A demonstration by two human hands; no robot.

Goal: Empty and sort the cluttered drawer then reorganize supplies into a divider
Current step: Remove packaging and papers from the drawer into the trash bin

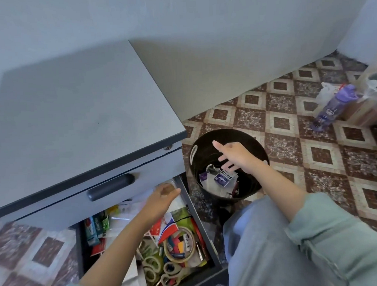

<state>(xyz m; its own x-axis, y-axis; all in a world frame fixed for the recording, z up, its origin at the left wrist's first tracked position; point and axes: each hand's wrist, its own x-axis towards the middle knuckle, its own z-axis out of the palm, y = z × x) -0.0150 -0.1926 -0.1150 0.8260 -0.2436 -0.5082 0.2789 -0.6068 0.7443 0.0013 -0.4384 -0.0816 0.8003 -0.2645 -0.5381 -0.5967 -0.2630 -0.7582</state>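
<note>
Drawer (200, 218), lower, of grey cabinet (74, 117): pulled open, packed with tape rolls (178, 260), a stapler box (92, 231), cards and pens. The left grip (162, 198) reaches into its back corner at a round clear object; whether it grasps anything cannot be told. Right grip (235, 156): released, fingers spread, hovering over the black bin (205, 150), which stands on the tiled floor (287, 147) just right of the cabinet and holds purple-and-white packaging (222, 178).

One open drawer (200, 218), one black bin (204, 139), one purple bottle (330, 106), one stapler box (92, 230), at least five tape rolls (177, 260).
</note>
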